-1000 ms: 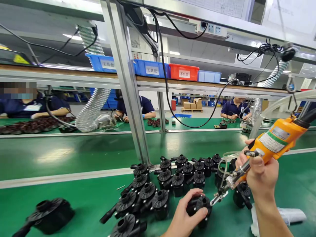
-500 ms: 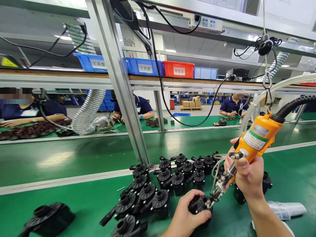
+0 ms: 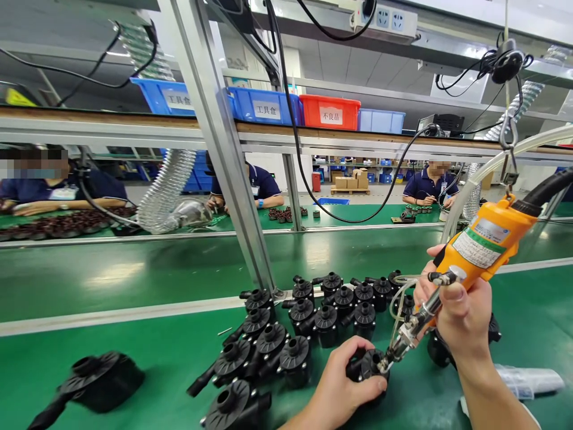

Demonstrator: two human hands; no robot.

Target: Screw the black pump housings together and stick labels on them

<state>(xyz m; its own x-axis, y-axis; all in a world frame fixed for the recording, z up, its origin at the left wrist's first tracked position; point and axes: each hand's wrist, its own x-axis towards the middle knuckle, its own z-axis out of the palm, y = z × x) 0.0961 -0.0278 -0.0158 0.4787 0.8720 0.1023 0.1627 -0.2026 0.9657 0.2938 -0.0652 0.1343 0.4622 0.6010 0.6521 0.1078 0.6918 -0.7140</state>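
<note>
My left hand (image 3: 342, 382) is closed around a small black pump (image 3: 369, 365) on the green bench, thumb in front and fingers behind. In my right hand (image 3: 463, 316) is an orange electric screwdriver (image 3: 481, 242), held tilted with its grip in my fist. Its metal tip (image 3: 385, 363) meets the upper edge of the pump near a screw spot; the exact contact is hidden. A thin clear hose loops beside the metal shaft. Several similar black pumps (image 3: 294, 358) stand in rows left of and behind my hands.
A lone black pump (image 3: 101, 382) lies at the left. A plastic-wrapped white roll (image 3: 532, 381) is right of my forearm. A metal post (image 3: 224, 143) rises behind the pumps. A hook (image 3: 509, 134) suspends the screwdriver. Blue and red bins (image 3: 330, 111) line the shelf; several people work across.
The view has shifted slightly, so my hands and the screwdriver appear a little further right. The tip stays at the pump, and both hands keep their hold.
</note>
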